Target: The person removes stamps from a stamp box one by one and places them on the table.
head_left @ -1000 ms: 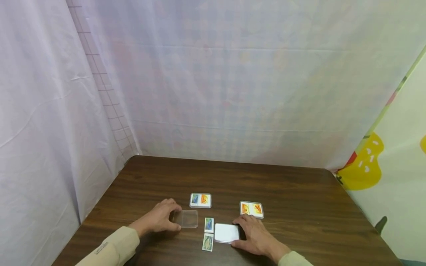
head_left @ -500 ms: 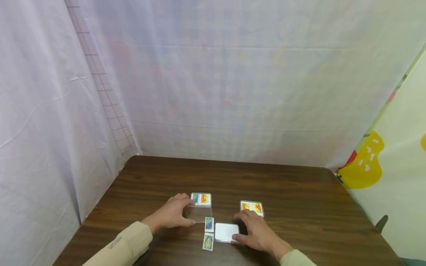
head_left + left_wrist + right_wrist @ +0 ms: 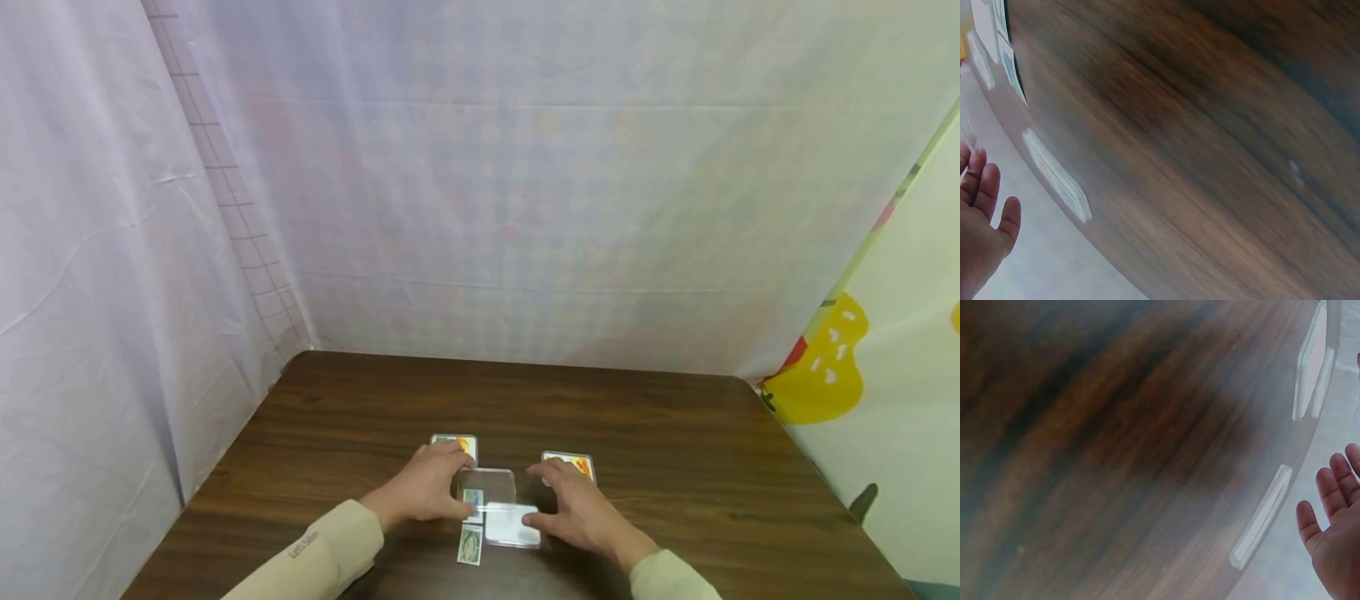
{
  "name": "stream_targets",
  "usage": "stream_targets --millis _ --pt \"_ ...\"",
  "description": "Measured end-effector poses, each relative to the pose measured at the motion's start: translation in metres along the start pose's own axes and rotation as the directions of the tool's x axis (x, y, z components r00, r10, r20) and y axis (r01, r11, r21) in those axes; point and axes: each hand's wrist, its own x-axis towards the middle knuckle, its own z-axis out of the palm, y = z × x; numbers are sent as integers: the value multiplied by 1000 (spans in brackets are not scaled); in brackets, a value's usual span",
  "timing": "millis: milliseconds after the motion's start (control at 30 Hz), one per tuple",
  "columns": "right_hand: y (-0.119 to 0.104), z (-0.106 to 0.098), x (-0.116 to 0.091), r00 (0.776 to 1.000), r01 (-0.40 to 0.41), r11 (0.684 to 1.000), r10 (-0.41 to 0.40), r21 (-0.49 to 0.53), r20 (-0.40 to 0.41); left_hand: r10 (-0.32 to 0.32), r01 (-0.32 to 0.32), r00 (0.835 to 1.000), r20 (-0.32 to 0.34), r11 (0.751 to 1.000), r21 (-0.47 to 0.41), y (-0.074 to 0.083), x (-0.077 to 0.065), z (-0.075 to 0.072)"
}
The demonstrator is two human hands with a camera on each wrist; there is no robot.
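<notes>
Well, I see the left hand (image 3: 426, 485) pinching a clear cover (image 3: 497, 485) over the far card (image 3: 474, 500) and the far-left corner of the white case (image 3: 512, 529); the left wrist view cuts the cover off. The right hand (image 3: 581, 510), fingers loosely spread, holds nothing; whether its thumb touches the case, I can't tell. A near card (image 3: 470, 545) lies left of the case on the worktop (image 3: 360, 417). Fingers partly hide the far-left framed picture (image 3: 471, 446) and far-right framed picture (image 3: 579, 462). Dark lettering (image 3: 303, 545) on the left sleeve (image 3: 326, 554) defeats me.

At the left edge, your left hand (image 3: 980, 232) held a clear piece (image 3: 965, 128); a flat case (image 3: 1057, 176) lay on the wooden table (image 3: 1179, 150) near its rim, and a card (image 3: 1012, 70) lay toward the upper left.
</notes>
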Motion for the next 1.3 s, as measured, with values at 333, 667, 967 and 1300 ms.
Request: stream_targets --millis 333,667,967,1300 --pt "-2 -1 6 999 -4 999 2 34 50 20 -22 999 25 998 64 15 11 7" --pt "-3 -3 4 995 -38 998 34 44 93 42 -44 999 32 998 55 25 14 11" --pt "-2 -2 -2 993 -38 999 37 5 112 38 -44 995 92 997 57 27 11 13" --pt "0 0 -7 990 -17 1000 19 -14 142 59 -63 992 110 997 37 27 8 21"
